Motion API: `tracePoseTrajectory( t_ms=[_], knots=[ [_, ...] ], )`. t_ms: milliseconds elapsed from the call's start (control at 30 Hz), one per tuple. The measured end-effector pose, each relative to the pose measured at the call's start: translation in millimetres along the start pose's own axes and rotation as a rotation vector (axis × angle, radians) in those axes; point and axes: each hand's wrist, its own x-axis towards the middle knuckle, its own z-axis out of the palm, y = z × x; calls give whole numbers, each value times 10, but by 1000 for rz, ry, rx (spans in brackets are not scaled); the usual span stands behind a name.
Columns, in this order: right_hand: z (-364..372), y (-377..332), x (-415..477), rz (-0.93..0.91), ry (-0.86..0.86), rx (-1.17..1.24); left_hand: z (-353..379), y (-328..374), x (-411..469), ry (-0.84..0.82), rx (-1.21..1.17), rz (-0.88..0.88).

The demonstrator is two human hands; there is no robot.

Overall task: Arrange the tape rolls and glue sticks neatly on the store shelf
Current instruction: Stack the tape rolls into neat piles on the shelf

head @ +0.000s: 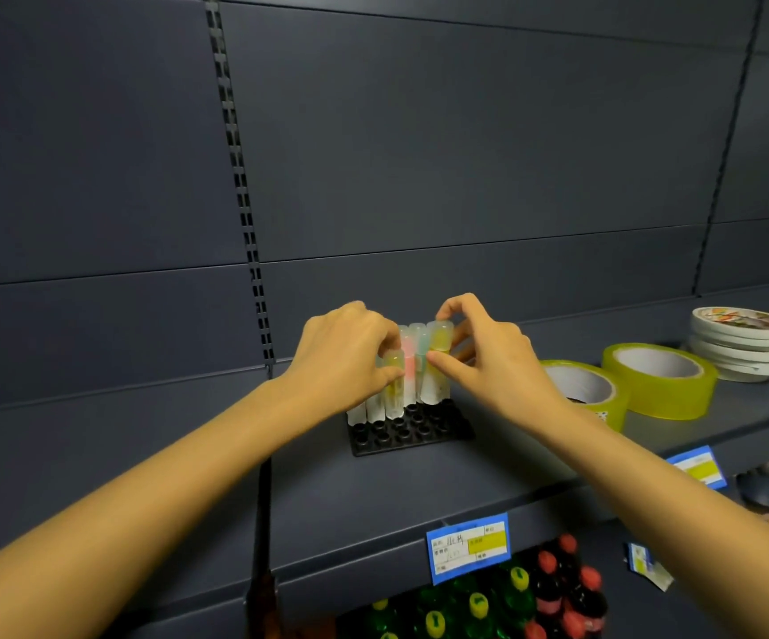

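On the dark grey store shelf (pixel 419 491), both hands pinch a bunch of glue sticks.

See-through glue sticks (pixel 412 368) with yellow, pink and blue tops stand in a black plastic tray with round holes (pixel 412 431). Left hand (pixel 343 357) and right hand (pixel 493 357) squeeze them together. Two yellow tape rolls (pixel 622 385) sit just beside, then stacked white round tape rolls (pixel 742 343).

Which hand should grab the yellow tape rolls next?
Probably the right hand. The yellow tape rolls sit just to its right on the shelf, while the left hand is on the far side of the glue sticks that both hands are gripping.
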Motion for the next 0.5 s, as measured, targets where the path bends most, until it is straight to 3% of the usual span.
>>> tracePoseTrajectory(
  t_ms=[100,333,500],
  knots=[
    [55,23,44,-27,-12,1,47,9,35,-23,146,75],
    [214,81,106,-97,-80,-8,131,-23,2,-57,202,47],
    [201,56,148,-179,-131,-225,49,-40,-150,-29,138,-56]
  ],
)
